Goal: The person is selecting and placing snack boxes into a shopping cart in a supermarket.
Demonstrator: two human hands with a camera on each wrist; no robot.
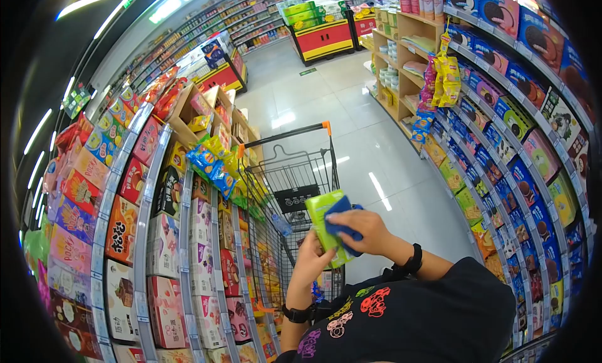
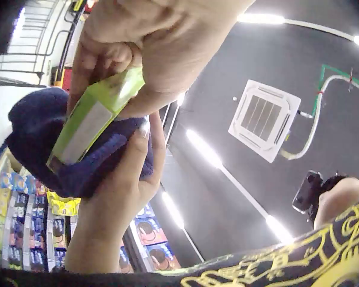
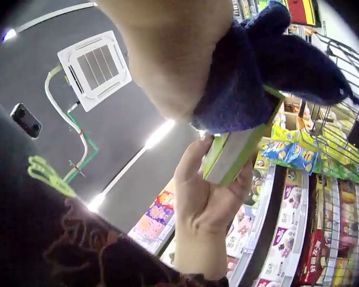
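I stand in a supermarket aisle and hold a light green box (image 1: 326, 228) upright in front of my chest. My left hand (image 1: 311, 255) grips the box from below and the side; a black watch sits on that wrist. My right hand (image 1: 362, 229) presses a dark blue cloth (image 1: 342, 220) against the box's front face, fingers curled round the cloth. In the left wrist view the left hand (image 2: 155, 42) clasps the green box (image 2: 93, 116) with the blue cloth (image 2: 42, 134) behind it. In the right wrist view the cloth (image 3: 257, 66) covers the box (image 3: 233, 152).
A wire shopping cart (image 1: 295, 175) with an orange-tipped handle stands right ahead of me. Shelves of snack boxes (image 1: 163, 237) run close on the left, shelves of biscuit packs (image 1: 520, 143) on the right. The pale tiled floor (image 1: 376, 150) runs on toward a red display stand (image 1: 324, 38).
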